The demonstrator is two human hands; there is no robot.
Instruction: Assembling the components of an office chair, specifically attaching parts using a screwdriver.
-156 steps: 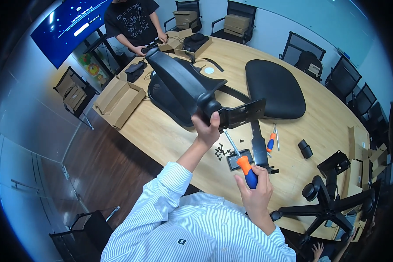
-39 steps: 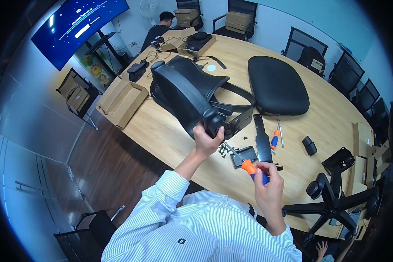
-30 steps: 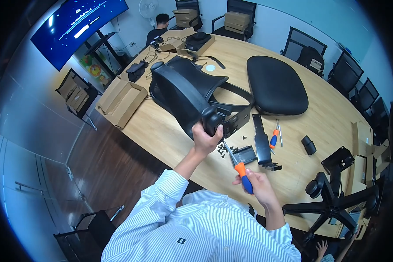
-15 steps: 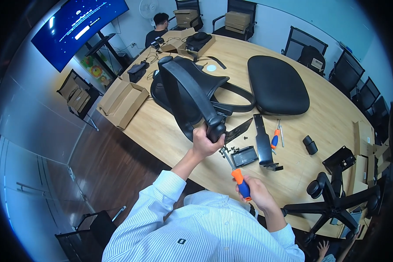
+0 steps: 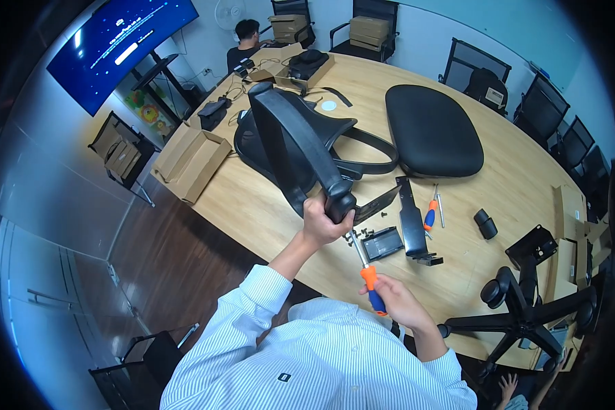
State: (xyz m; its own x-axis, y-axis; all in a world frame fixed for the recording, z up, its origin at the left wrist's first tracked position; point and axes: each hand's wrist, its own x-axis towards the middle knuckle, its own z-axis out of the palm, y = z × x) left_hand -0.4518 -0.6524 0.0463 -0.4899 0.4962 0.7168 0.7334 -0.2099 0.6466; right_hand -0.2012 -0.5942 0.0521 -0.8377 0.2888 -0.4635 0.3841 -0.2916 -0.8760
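The left hand [image 5: 324,222] was clenched around the lower end of the black chair backrest [image 5: 290,147], which stood tilted up off the wooden worktop [image 5: 266,212] with its far part resting near the middle of the surface; the right hand [image 5: 398,305] was closed around the orange-and-blue handle of a screwdriver [image 5: 366,270], its shaft pointing up toward the gripped end of the backrest.

Judged from its build, the backrest would handle as a stiff, bulky and moderately heavy moulded piece; its long curved frame would tend to swing or topple if held only at one end; the thick rounded bottom end, where the hand sat, seemed the firmest hold, and the side rail a second one. The plastic looked smooth, so some slip was possible.

Beside it lay a black metal bracket plate [image 5: 413,225], a small dark mechanism plate [image 5: 383,243], loose screws [image 5: 357,236] and a second screwdriver [image 5: 430,214]; the black seat cushion [image 5: 430,130] lay further off; a five-star wheeled base [image 5: 526,311] stood at the worktop's near right edge.
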